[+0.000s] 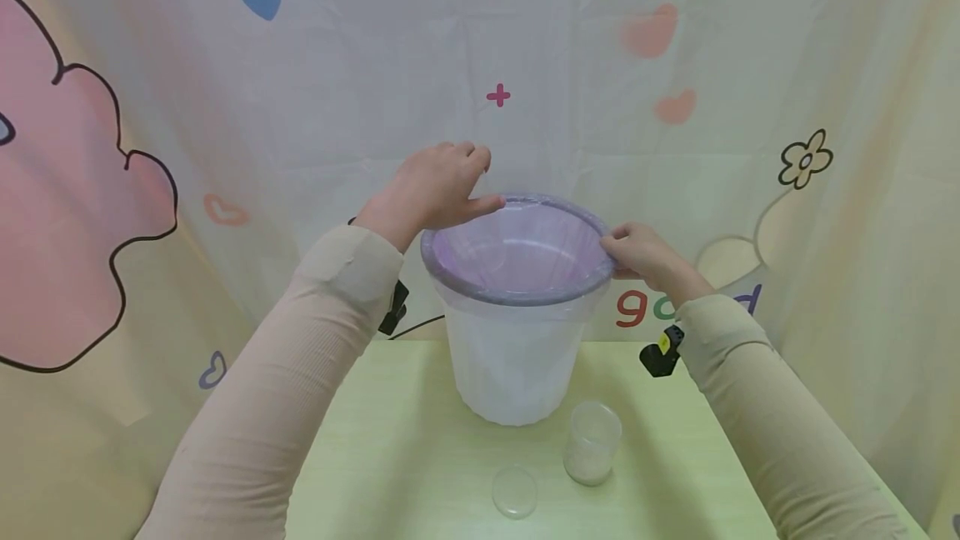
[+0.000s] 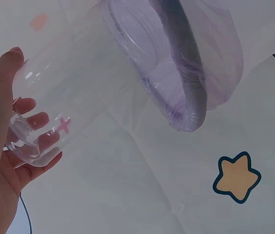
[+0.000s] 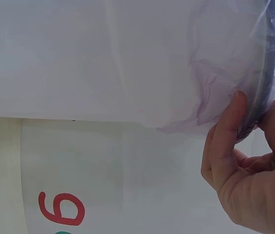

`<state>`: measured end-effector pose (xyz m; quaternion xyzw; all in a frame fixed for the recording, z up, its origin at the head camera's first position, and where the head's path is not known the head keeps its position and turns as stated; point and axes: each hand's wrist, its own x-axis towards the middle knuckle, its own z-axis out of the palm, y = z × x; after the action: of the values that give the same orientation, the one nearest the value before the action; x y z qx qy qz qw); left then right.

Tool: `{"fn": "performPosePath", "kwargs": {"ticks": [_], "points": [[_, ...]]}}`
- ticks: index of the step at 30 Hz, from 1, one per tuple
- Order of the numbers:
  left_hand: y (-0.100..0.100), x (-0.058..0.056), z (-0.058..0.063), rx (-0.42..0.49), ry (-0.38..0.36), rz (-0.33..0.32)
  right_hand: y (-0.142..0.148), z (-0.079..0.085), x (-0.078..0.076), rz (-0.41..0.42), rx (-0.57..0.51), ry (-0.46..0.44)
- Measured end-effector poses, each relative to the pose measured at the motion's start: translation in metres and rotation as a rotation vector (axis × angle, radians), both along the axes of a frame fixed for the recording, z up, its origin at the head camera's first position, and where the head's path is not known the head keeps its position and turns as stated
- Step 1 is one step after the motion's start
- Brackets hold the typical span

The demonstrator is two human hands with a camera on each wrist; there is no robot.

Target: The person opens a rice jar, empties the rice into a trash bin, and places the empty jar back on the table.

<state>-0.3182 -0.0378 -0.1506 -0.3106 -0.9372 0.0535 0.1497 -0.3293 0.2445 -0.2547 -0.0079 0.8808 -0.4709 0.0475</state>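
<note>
A white trash bin point(image 1: 517, 357) with a grey rim stands on the table, lined with a thin purple plastic bag point(image 1: 517, 248) that is folded over the rim. My left hand point(image 1: 438, 186) is above the bin's left rim. In the left wrist view its thumb and fingers grip a clear plastic cup point(image 2: 49, 92), and the fingers show through the wall. The cup is hard to make out from the head. At the bin's right side my right hand point(image 1: 647, 255) pinches the rim and liner, thumb on one side and fingers on the other point(image 3: 227, 129).
On the pale table point(image 1: 375, 457), in front of the bin, stands a clear container point(image 1: 592, 444) with whitish contents at its bottom. A clear round disc point(image 1: 514, 492) lies to its left. A printed curtain point(image 1: 360, 90) hangs behind and at both sides.
</note>
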Motion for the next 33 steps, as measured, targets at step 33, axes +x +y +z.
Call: {"fn": "performPosePath", "kwargs": {"ticks": [33], "points": [[0.0021, -0.0021, -0.0044, 0.027, 0.156, -0.015, -0.0007, 0.0005, 0.0014, 0.004, -0.003, 0.007]]}}
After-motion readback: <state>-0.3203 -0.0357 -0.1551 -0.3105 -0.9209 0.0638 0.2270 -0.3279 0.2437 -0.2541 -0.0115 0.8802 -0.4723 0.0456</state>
